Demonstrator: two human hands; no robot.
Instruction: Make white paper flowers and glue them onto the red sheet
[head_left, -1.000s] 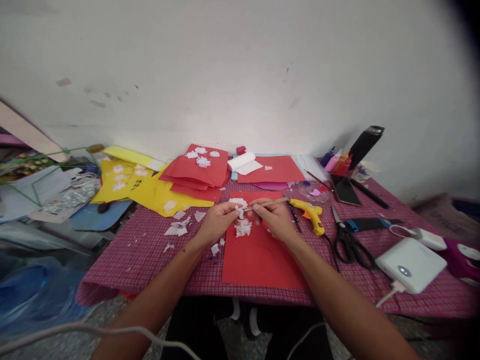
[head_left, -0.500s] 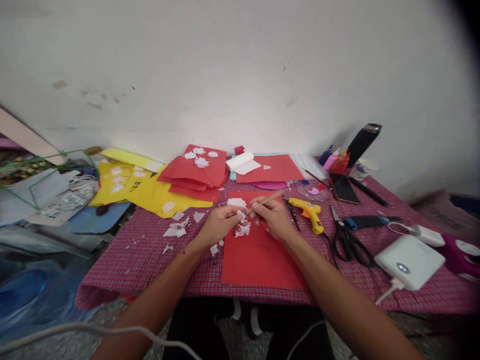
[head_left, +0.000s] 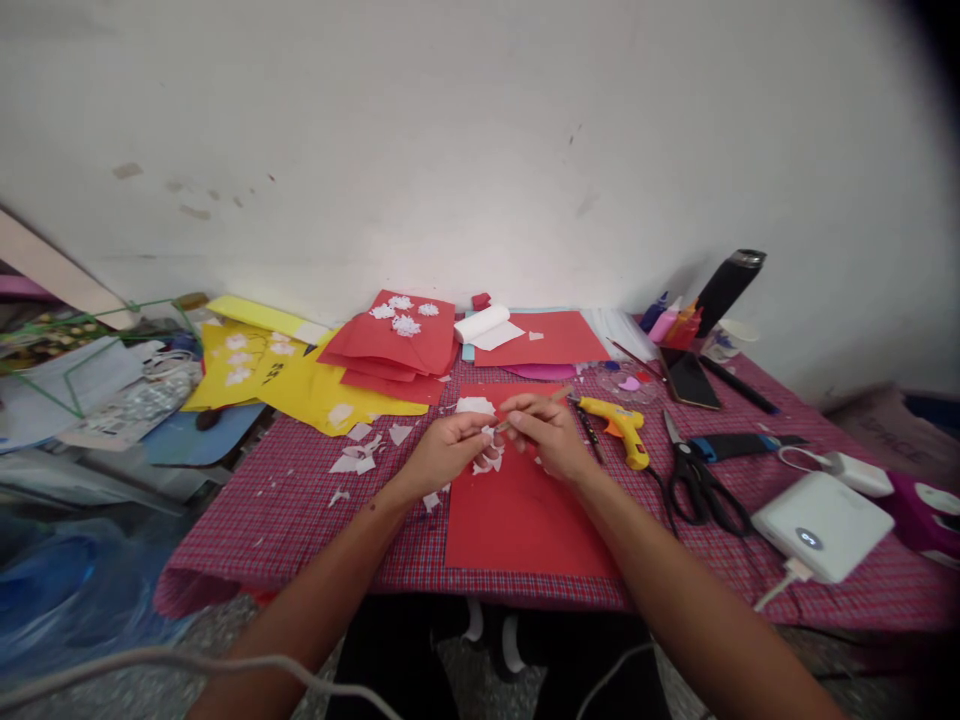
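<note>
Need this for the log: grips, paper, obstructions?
Left grip pinching small white paper piece; right grip holding thin tan stick, tip near it. Large red paper sheet underneath. Yellow glue gun lies right of sheet, not in the way.

A plain off-white wall (head_left: 480,150) rises behind the surface draped in red-and-blue checked cloth (head_left: 285,535), and from here I see tan, scuffed patches (head_left: 127,171) on its left side. Soft light brightens its middle. A long, pale, flat board (head_left: 64,268) slants at far left; speckled grey floor (head_left: 217,635) shows below.
</note>
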